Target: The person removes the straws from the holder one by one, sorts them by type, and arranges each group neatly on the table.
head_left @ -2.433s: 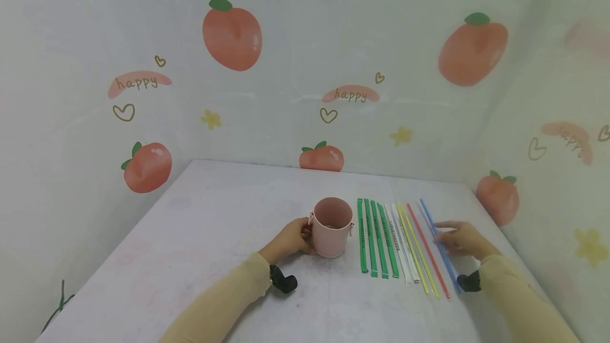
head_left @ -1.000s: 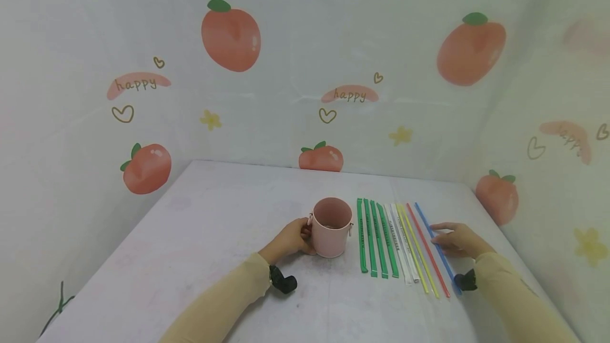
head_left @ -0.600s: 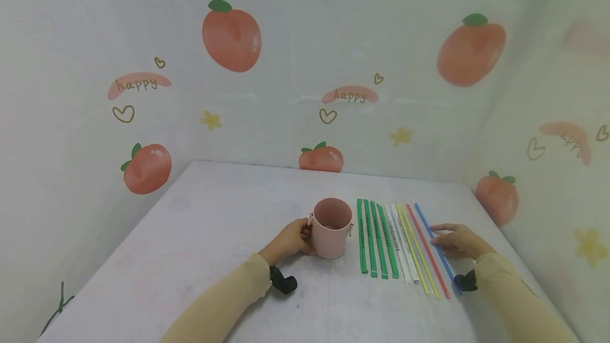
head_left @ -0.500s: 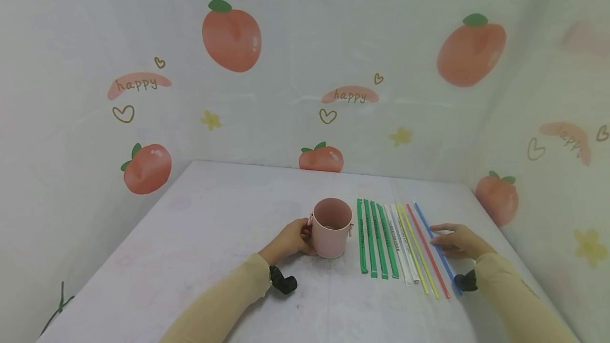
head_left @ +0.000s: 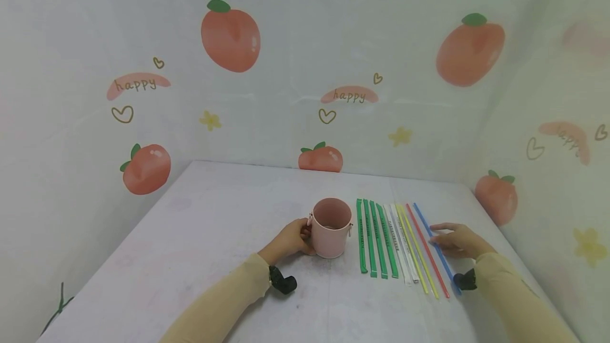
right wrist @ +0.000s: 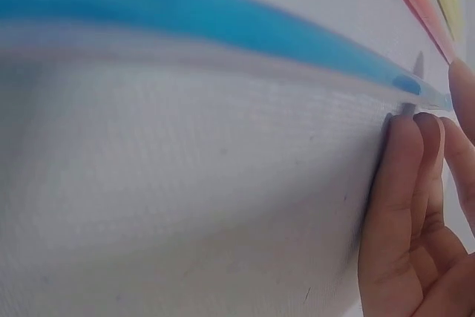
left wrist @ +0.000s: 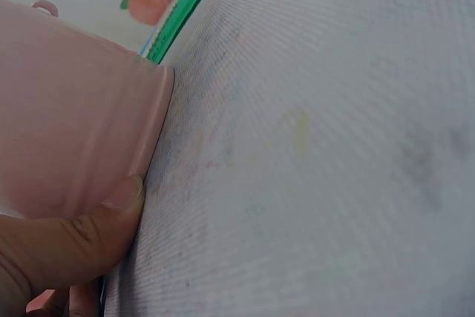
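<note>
My left hand (head_left: pixel 288 237) grips the side of a small pink bucket (head_left: pixel 330 237), which stands upright on the table. In the left wrist view the thumb (left wrist: pixel 111 220) presses low on the bucket wall (left wrist: pixel 67 102); the other fingers are mostly hidden. My right hand (head_left: pixel 459 240) rests at the right side of a blue straw (head_left: pixel 443 261), its fingertips touching or very near it. In the right wrist view the fingers (right wrist: pixel 393 198) are fairly straight beside the straw (right wrist: pixel 223 12). The blue straw is the rightmost in a row lying on the table.
Left of the blue straw lie a red straw (head_left: pixel 429 253), yellow straws (head_left: pixel 420 258), white wrapped straws (head_left: pixel 399 242) and several green wrapped straws (head_left: pixel 374 242). A cloth-covered table (head_left: pixel 229 200) meets printed curtains (head_left: pixel 286 57) at the back and sides.
Since the earliest frame, the far end of the blue straw has shifted left toward the red one, and my right hand moved slightly left with it. My left hand and the bucket have stayed put.
</note>
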The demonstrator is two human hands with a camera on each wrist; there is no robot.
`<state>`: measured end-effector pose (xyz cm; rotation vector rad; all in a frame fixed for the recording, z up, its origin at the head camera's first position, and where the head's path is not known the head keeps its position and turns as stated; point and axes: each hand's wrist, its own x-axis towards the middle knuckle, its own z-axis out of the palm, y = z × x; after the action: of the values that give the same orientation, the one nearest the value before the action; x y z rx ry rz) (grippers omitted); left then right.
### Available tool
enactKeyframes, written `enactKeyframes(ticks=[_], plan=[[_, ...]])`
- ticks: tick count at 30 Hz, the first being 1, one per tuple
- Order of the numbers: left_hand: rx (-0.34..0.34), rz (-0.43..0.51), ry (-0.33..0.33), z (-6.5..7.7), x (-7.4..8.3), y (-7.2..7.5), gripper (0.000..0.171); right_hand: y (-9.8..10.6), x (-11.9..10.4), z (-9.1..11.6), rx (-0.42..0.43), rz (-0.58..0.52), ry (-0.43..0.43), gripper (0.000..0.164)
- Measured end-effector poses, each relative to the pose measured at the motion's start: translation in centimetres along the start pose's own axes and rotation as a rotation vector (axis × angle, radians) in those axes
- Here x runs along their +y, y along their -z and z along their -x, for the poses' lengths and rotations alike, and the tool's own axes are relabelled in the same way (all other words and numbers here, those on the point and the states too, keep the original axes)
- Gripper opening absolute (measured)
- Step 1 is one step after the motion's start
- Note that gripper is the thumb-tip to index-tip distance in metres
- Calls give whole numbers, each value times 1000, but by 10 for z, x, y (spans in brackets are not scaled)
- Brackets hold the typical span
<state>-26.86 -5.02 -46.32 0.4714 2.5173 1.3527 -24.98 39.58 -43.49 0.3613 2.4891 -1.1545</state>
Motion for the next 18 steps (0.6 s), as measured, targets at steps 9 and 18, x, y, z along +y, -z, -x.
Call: enactKeyframes(ticks=[9,18], plan=[[-1,-2,15,0,0,0,58,-1,0,0,2,-6,-4,77],[-4,8,-1,1,0,0,58,0,0,0,-1,-21,-9,78]])
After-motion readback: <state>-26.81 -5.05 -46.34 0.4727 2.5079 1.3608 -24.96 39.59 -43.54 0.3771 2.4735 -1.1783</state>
